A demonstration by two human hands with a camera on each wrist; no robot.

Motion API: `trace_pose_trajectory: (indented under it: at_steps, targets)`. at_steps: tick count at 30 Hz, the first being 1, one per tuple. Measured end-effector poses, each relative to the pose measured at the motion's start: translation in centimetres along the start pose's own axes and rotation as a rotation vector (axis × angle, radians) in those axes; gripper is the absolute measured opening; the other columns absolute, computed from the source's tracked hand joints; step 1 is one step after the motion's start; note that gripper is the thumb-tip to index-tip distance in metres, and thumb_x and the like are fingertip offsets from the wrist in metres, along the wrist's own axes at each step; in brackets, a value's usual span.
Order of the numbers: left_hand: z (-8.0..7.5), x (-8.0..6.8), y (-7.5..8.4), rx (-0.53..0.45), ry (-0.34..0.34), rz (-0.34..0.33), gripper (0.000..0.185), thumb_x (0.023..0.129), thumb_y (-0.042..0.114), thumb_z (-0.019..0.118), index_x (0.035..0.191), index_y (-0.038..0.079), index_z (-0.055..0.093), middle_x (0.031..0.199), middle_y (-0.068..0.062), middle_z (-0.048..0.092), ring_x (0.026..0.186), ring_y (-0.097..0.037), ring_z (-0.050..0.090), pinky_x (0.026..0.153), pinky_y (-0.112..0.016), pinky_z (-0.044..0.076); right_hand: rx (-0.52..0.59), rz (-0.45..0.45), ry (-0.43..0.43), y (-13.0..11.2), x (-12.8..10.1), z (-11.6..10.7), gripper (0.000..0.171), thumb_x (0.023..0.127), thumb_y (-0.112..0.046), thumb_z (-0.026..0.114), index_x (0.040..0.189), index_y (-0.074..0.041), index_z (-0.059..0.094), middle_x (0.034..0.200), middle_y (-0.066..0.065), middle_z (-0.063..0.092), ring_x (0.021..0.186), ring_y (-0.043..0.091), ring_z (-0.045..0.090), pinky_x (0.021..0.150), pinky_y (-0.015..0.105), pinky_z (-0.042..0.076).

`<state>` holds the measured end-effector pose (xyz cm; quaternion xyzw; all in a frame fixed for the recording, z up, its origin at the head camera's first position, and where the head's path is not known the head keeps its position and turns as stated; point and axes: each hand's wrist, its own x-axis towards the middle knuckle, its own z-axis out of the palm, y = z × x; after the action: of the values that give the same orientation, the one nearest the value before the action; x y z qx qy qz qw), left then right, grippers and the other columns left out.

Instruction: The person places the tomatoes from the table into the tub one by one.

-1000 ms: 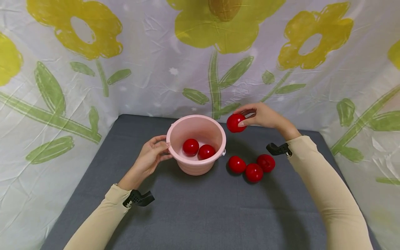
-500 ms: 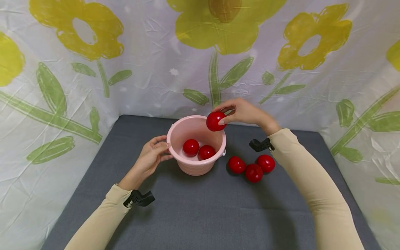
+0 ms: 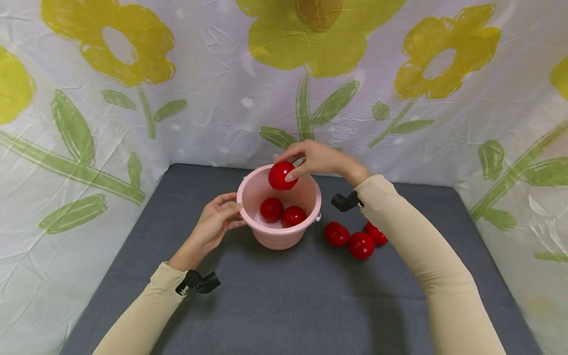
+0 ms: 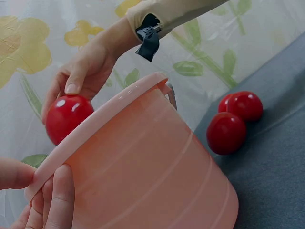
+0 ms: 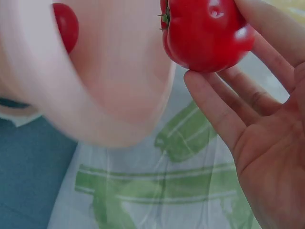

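Observation:
A pink bucket stands on the table, with two red tomatoes lying at its bottom, one of them the left tomato. My left hand grips the bucket's rim on its left side, thumb over the edge and fingers outside. Above the bucket's opening, my right hand holds another tomato between thumb and fingertips. In the right wrist view a green stem shows on this held tomato. Three more tomatoes, among them the front tomato, rest together on the table to the bucket's right.
A dark grey cloth covers the table. Behind and at both sides hangs a pale sheet printed with yellow flowers. The bucket's handle joint sticks out at its right. My right forearm partly covers the rearmost loose tomato.
My right hand has carried its tomato leftward from beside the bucket to over its opening. The left hand and the bucket have stayed in place.

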<state>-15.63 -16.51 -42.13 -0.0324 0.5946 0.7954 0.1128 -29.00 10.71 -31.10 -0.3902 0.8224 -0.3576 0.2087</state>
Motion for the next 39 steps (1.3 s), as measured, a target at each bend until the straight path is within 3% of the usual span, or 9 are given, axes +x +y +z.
trace_pose_trajectory:
  at_steps: [14,23,31,39]
  targets:
    - [0.0,0.0,0.0,-0.002,0.012,-0.012,0.040,0.096,0.005,0.059,0.130,0.009,0.037,0.089,0.005,0.067,0.073,-0.007,0.065,0.069,-0.023,0.062,-0.002,-0.049,-0.106,-1.0,3.4,1.8,0.043,0.084,-0.016,0.077,0.125,-0.010,0.067,0.121,0.004,0.070,0.108,0.021,0.067,0.092,0.033,0.059]
    - [0.0,0.1,-0.1,0.000,0.019,-0.018,0.044,0.097,0.005,0.059,0.133,0.007,0.035,0.091,0.002,0.067,0.074,-0.007,0.065,0.069,-0.023,0.062,0.013,-0.019,-0.138,-1.2,4.2,2.5,0.039,0.083,-0.014,0.078,0.120,-0.012,0.068,0.117,0.003,0.071,0.104,0.022,0.066,0.088,0.032,0.061]
    - [0.0,0.1,0.1,0.011,0.019,-0.020,0.043,0.097,0.005,0.059,0.133,0.007,0.035,0.089,0.005,0.066,0.074,-0.007,0.065,0.069,-0.023,0.062,-0.008,-0.050,-0.110,-1.2,4.8,3.0,0.024,0.087,-0.004,0.072,0.111,-0.004,0.070,0.109,0.012,0.073,0.100,0.020,0.068,0.095,0.031,0.058]
    - [0.1,0.0,0.1,0.017,0.021,-0.025,0.043,0.097,0.005,0.059,0.133,0.007,0.035,0.089,0.004,0.066,0.074,-0.007,0.065,0.070,-0.023,0.062,0.005,-0.035,-0.131,-1.3,4.9,3.5,0.026,0.087,-0.002,0.072,0.112,-0.003,0.070,0.111,0.011,0.073,0.103,0.020,0.068,0.097,0.031,0.056]
